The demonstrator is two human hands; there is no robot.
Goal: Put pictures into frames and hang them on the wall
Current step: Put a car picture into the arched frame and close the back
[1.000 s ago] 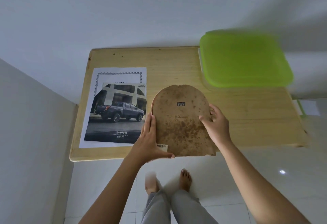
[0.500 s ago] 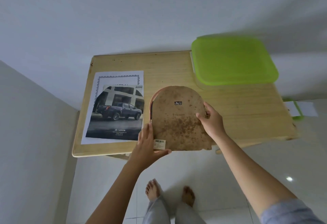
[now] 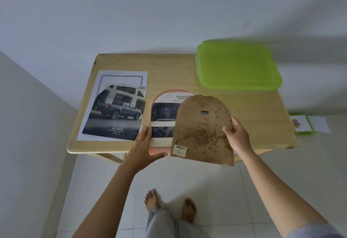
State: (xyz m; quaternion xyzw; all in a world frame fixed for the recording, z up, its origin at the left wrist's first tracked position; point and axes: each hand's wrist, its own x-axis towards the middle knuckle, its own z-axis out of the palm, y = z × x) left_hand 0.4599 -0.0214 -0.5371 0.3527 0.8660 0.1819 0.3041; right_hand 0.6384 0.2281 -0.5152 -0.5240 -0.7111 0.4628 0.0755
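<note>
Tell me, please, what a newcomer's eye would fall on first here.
The stained brown backing board, gripped by the right hand, hangs over the pink arched frame that the left hand touches at the table's near edge. The bright green lid sits at the table's far right; the truck picture lies left.

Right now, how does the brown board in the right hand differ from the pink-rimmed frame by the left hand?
The brown board is bare and stained, with a barcode sticker; the pink-rimmed frame shows a printed picture. The right hand grips the board, which overlaps the frame's right side; the left hand rests against the frame's left edge. Both have an arched top.
</note>
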